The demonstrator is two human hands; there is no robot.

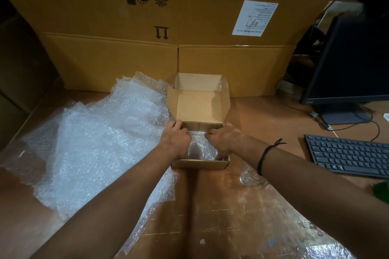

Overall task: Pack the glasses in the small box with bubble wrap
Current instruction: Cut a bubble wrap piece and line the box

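A small cardboard box [200,164] sits on the table in front of me, its lid [200,103] swung open toward the back. Inside lies a bundle wrapped in bubble wrap [201,148]. My left hand [175,137] and my right hand [224,137] are both down in the box, one on each side of the bundle, with fingers curled onto the wrap. A bare clear glass [248,176] stands on the table just right of the box, partly hidden behind my right forearm.
A large loose sheet of bubble wrap [94,136] covers the table on the left. Big cardboard cartons [179,27] wall off the back. A monitor [353,59] and a keyboard [349,155] stand to the right.
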